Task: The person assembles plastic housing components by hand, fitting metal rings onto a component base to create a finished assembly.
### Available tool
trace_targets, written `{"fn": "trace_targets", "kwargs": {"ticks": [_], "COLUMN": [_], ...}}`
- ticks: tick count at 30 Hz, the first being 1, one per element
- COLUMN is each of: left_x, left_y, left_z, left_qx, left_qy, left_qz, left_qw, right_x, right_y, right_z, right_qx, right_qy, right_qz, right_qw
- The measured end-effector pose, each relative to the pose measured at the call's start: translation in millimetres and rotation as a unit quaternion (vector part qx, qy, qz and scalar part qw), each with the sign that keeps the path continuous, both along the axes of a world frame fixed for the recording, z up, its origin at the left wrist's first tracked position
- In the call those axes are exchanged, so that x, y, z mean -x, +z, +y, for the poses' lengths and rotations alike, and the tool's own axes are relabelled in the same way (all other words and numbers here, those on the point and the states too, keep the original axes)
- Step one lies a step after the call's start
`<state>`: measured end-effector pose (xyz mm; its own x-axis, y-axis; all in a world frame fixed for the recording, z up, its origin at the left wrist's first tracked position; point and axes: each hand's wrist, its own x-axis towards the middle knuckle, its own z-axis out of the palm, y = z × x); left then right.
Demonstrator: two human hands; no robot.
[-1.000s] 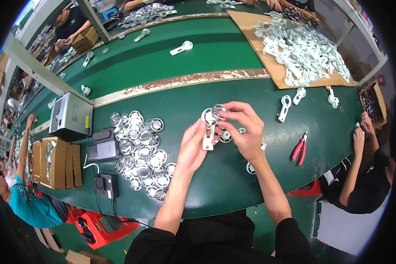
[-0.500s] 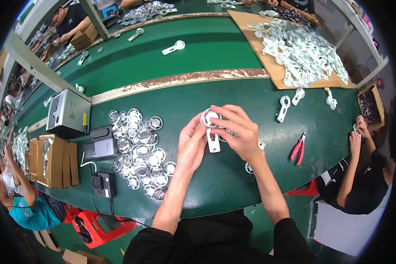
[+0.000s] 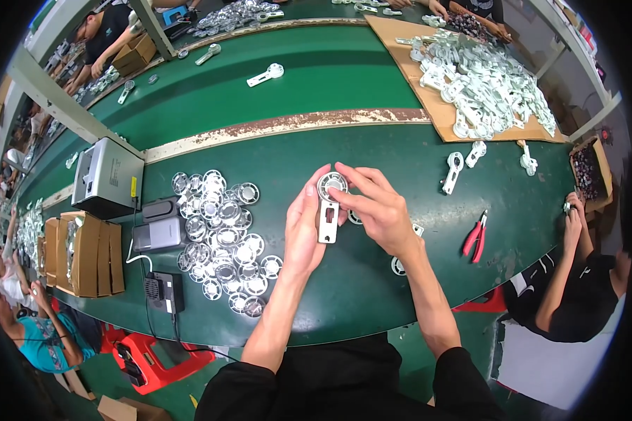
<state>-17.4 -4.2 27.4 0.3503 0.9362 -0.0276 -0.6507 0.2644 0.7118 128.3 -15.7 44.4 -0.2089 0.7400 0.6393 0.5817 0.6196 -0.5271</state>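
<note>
Between my hands, over the table's middle, is a white plastic part [image 3: 328, 223] with a round ring head and a flat slotted handle. A round clear-and-silver disc [image 3: 332, 185] sits at its head; whether it is fully seated I cannot tell. My left hand [image 3: 303, 228] grips the part from the left, thumb up along its side. The fingertips of my right hand [image 3: 380, 210] press on the disc and ring from the right. Partly hidden behind my right hand, another round piece [image 3: 355, 217] lies on the table.
Loose clear-and-silver discs [image 3: 225, 238] are heaped to my left, beside a grey power bank [image 3: 159, 236]. Red-handled pliers [image 3: 475, 238] lie to the right. White parts cover a cardboard sheet [image 3: 439, 126] at far right. Beyond runs a green conveyor belt [image 3: 330, 77]; co-workers sit around.
The white part has shifted slightly left between my hands, and its handle now shows more fully. My right fingers have spread a little. Parts on the conveyor have moved left.
</note>
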Motion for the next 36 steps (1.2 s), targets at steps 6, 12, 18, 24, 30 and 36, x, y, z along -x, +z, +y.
{"fn": "trace_targets", "kwargs": {"ticks": [6, 12, 18, 24, 30, 36], "left_x": [0, -1, -3, -4, -3, -7], "left_y": [8, 2, 1, 0, -6, -3], "left_z": [-2, -2, -2, -4, -5, -7], "left_qx": [-0.006, -0.012, -0.013, -0.009, -0.038, -0.070], "left_qy": [-0.009, -0.033, -0.035, -0.009, 0.015, 0.048], "left_qz": [0.046, 0.030, 0.032, 0.071, 0.098, 0.129], "left_qw": [0.999, 0.999, 0.999, 0.997, 0.994, 0.988], "right_x": [-5, -17, -18, -11, -9, -3], "right_y": [3, 7, 6, 4, 5, 7], "right_z": [2, 4, 1, 2, 1, -4], "right_qx": [-0.006, 0.008, 0.022, 0.007, 0.007, 0.239], "right_qy": [0.005, 0.036, 0.041, 0.028, 0.030, 0.029], "right_qz": [0.007, 0.007, -0.011, -0.011, -0.013, 0.298], "right_qw": [1.000, 0.999, 0.999, 1.000, 0.999, 0.924]}}
